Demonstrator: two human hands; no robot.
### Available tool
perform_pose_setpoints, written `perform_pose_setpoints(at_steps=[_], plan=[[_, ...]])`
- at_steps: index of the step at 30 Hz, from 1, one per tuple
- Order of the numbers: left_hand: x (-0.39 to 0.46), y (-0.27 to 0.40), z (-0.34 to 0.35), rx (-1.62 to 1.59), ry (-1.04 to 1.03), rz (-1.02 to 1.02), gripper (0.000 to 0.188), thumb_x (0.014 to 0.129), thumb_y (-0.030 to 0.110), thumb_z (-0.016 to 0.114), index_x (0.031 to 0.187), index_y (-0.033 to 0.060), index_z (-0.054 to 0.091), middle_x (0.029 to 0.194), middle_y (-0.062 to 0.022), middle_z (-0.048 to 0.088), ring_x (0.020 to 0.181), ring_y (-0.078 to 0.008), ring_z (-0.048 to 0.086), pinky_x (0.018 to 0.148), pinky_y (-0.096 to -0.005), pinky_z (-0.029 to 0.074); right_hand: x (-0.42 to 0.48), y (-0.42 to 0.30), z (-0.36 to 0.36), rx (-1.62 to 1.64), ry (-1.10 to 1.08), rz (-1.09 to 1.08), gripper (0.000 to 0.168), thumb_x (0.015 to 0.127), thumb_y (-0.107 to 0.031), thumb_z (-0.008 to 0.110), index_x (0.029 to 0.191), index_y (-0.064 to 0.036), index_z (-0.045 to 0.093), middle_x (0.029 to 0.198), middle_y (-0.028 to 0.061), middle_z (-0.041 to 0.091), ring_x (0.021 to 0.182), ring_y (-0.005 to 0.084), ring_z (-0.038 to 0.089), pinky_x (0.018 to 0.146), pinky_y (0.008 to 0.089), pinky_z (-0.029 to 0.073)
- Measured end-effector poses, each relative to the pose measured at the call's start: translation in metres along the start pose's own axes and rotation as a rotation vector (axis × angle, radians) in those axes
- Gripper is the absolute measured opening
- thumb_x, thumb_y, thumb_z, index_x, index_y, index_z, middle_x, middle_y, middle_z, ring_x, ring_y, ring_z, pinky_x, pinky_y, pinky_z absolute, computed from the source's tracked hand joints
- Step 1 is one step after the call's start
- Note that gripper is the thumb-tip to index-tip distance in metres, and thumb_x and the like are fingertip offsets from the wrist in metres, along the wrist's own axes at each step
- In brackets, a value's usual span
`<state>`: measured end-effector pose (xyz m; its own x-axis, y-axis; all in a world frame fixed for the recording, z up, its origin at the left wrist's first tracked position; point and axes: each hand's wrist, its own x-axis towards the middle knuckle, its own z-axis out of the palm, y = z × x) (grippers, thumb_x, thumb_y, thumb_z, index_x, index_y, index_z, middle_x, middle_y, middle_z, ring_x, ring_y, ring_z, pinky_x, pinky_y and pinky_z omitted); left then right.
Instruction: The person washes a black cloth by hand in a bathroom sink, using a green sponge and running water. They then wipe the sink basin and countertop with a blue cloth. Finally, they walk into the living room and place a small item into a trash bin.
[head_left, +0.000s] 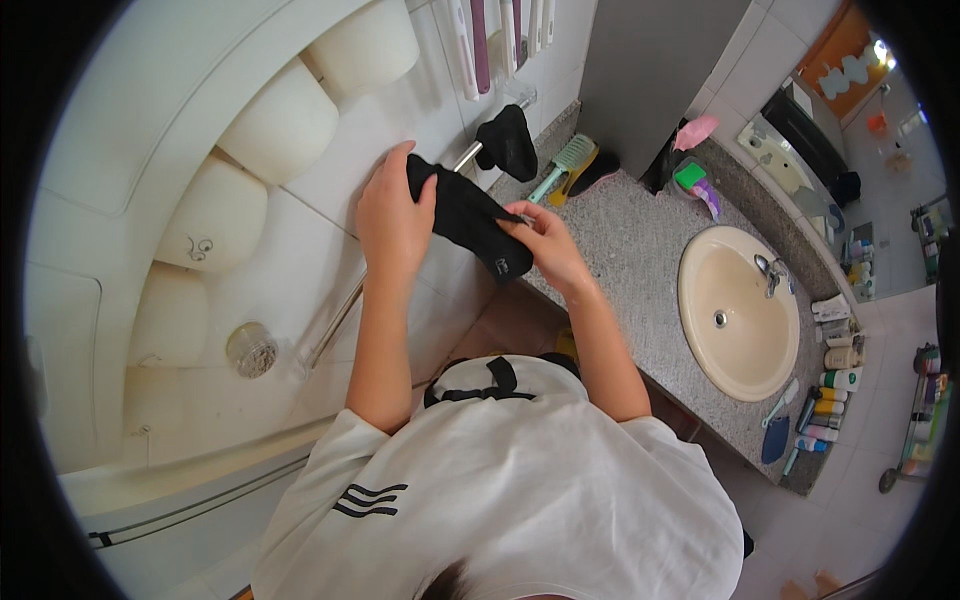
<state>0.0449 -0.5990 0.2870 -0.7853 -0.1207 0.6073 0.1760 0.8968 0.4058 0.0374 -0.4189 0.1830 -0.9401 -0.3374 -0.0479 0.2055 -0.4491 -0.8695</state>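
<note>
Stretched between my hands is a black sock (480, 217) with small pale writing near its lower end. My left hand (395, 214) grips its upper end, thumb across the fabric and fingers behind. At the other side, my right hand (546, 244) pinches an edge of the cloth between thumb and fingers. Just beyond the sock, a second black cloth item (508, 142), probably another sock, hangs over a metal towel bar (336, 319) on the tiled wall. Part of the bar is hidden behind my left hand and the held sock.
At right, a granite counter (622, 255) carries a beige sink (739, 315), a mint hairbrush (566, 165) and several tubes (829, 405) along the wall. White rounded holders (277, 124) line the left wall above a glass jar (252, 350). Toothbrushes (480, 45) hang at the top.
</note>
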Motion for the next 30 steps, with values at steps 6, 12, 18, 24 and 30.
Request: perform_pose_setpoints(at_steps=[6,12,18,24,30], plan=[[-0.01,0.007,-0.008,-0.02,-0.011,0.039,0.015,0.075,0.008,0.066,0.09,0.0051,0.064,0.079,-0.0107,0.061,0.075,-0.0298,0.06,0.072,-0.0361,0.048,-0.003,0.004,-0.006,0.001,-0.019,0.01,0.016,0.09,-0.014,0.06,0.1,-0.003,0.058,0.08,-0.0005,0.064,0.068,0.0026,0.057,0.056,0.0163,0.043],[0.014,-0.001,0.011,0.002,-0.094,-0.082,0.015,0.082,0.017,0.061,0.088,0.0041,0.066,0.085,-0.0126,0.065,0.078,-0.0315,0.062,0.068,-0.0387,0.048,0.01,0.0,0.001,0.128,0.005,-0.02,0.022,0.093,-0.022,0.054,0.101,-0.002,0.06,0.086,-0.0014,0.063,0.075,0.0038,0.057,0.066,0.0189,0.045],[-0.023,0.023,0.001,0.115,-0.085,0.09,0.022,0.087,0.023,0.056,0.092,0.0027,0.064,0.082,-0.0159,0.064,0.078,-0.0352,0.06,0.067,-0.0435,0.047,0.01,0.006,-0.003,0.193,0.057,-0.007,0.026,0.095,-0.023,0.051,0.107,-0.002,0.059,0.096,-0.0002,0.062,0.085,0.0052,0.058,0.073,0.0197,0.046],[0.013,0.012,0.01,0.213,-0.359,-0.025,0.029,0.09,0.028,0.052,0.079,0.0023,0.058,0.071,-0.0177,0.059,0.07,-0.0386,0.057,0.06,-0.0477,0.043,0.016,0.01,0.008,0.087,0.14,-0.023,0.024,0.094,-0.026,0.052,0.106,-0.006,0.059,0.081,-0.006,0.058,0.071,0.0006,0.052,0.059,0.0153,0.039],[-0.001,0.015,0.018,0.105,-0.298,0.003,0.03,0.09,0.029,0.051,0.08,0.0012,0.057,0.073,-0.0184,0.06,0.071,-0.0391,0.057,0.061,-0.0469,0.044,0.02,0.017,0.001,0.079,0.192,0.013,0.023,0.091,-0.023,0.056,0.107,-0.007,0.057,0.088,-0.0018,0.061,0.076,0.0044,0.056,0.063,0.0174,0.042]])
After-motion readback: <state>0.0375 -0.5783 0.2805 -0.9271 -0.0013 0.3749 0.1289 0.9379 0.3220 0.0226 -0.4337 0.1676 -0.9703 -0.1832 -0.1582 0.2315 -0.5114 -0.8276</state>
